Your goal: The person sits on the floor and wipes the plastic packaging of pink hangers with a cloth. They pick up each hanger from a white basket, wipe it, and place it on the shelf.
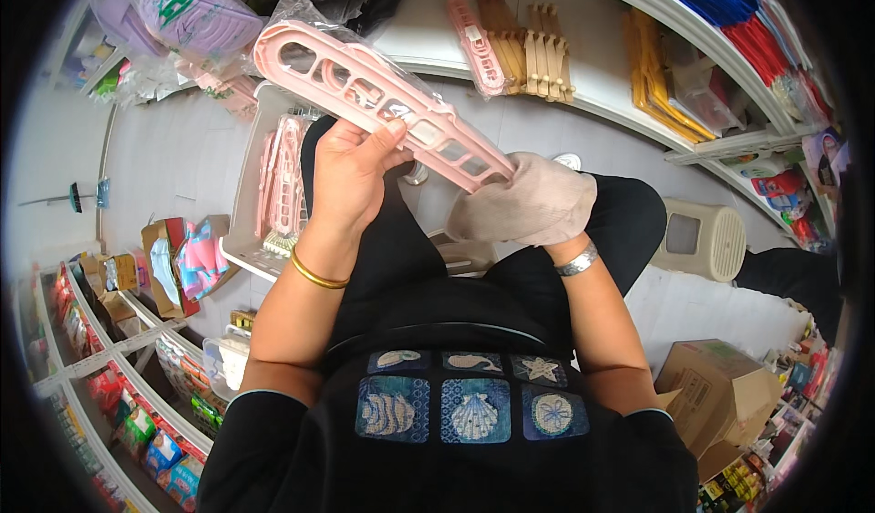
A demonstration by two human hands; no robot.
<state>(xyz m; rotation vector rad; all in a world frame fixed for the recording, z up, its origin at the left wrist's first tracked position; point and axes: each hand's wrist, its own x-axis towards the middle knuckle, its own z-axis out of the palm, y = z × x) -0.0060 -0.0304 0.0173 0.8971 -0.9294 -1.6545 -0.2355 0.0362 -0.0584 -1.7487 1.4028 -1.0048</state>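
Note:
My left hand grips a long pink plastic rack by its lower edge, thumb on the front face. The rack has a row of window-like openings and slants down to the right over my lap. Clear plastic film shows behind its upper end. A beige cloth, like a mitt or rag, covers my right hand up to the wrist. The rack's lower right end is held in that cloth; the fingers are hidden. Beside my left knee stands a pale plastic basket with similar pink racks inside.
A white shelf ahead carries another pink rack and wooden peg racks. Bagged purple slippers are at the upper left. A beige plastic stool and a cardboard box stand to the right. Stocked shelves line the left.

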